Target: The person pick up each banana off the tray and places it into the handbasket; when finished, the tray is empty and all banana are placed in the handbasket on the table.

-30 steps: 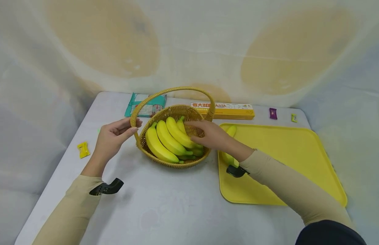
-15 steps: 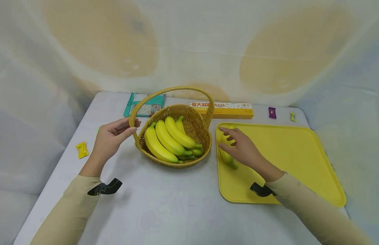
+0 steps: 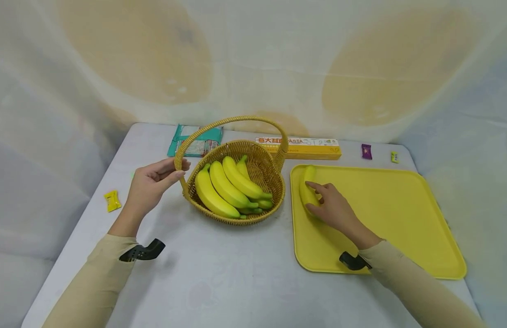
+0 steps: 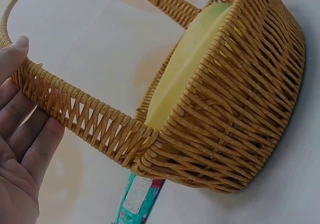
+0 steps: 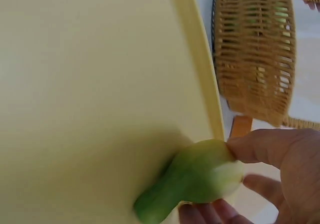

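Observation:
My left hand (image 3: 148, 184) holds the left side of the wicker basket's handle (image 3: 233, 120), thumb on one side and fingers on the other in the left wrist view. Several yellow bananas (image 3: 226, 186) lie in the basket (image 4: 235, 114), which stands on the table. To its right, a single banana (image 3: 306, 186) is along the left edge of the yellow tray (image 3: 384, 214). My right hand (image 3: 337, 209) pinches this banana between thumb and fingers; in the right wrist view its green stem end (image 5: 155, 201) points away from the palm.
Behind the basket lie a teal packet (image 3: 204, 140) and a yellow-and-white pasta box (image 3: 314, 149). A purple wrapped candy (image 3: 366, 151) and a small green one (image 3: 394, 157) are at the back right. A yellow wrapped candy (image 3: 112, 200) lies at the left.
My right hand has moved from over the basket rightward to the tray and taken hold of the banana there. The left hand keeps its place on the handle.

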Tool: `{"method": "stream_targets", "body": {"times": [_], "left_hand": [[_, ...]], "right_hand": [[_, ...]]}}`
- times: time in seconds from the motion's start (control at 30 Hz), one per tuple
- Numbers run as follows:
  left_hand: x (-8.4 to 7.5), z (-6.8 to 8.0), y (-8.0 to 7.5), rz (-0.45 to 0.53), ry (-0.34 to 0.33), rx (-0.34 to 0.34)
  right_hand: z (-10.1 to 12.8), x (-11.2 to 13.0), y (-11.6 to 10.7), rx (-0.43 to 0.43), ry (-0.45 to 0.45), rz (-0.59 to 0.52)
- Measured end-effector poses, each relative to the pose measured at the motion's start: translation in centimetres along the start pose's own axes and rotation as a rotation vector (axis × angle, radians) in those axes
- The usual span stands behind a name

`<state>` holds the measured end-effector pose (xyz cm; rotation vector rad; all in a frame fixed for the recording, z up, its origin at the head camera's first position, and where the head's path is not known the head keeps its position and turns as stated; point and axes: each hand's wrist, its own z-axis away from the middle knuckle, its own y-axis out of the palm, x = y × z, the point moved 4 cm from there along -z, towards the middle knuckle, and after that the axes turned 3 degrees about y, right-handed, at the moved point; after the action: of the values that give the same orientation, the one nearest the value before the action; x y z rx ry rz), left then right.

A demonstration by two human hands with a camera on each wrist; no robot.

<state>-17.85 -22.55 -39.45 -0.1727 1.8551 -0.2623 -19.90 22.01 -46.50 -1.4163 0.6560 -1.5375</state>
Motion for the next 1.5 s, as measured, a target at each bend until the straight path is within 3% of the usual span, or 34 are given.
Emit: {"method": "stream_targets", "body": {"times": [0.17,0.37,0.87,1.33,1.5], "left_hand": [[0.1,0.0,0.0,0.001,-0.004,-0.003],[0.2,0.0,0.0,-0.003,0.003,-0.004],[0.2,0.0,0.0,-0.009,-0.01,-0.007],[0.2,0.0,0.0,-0.016,0.003,-0.004],[0.1,0.0,0.0,-0.016,0.009,-0.001]], "right_hand": [[0.7,-0.7,-0.7,0.009,0.007,0.09],[1.1,-1.5,-0.9,0.005,0.019,0.114],[2.3,-2.6,-2.5,0.072,0.013,-0.076],[4.9,0.1,-6.7,0.097,-0.177,-0.21],[5.6,1.5,-7.8,0.119,-0.289,-0.238]]}}
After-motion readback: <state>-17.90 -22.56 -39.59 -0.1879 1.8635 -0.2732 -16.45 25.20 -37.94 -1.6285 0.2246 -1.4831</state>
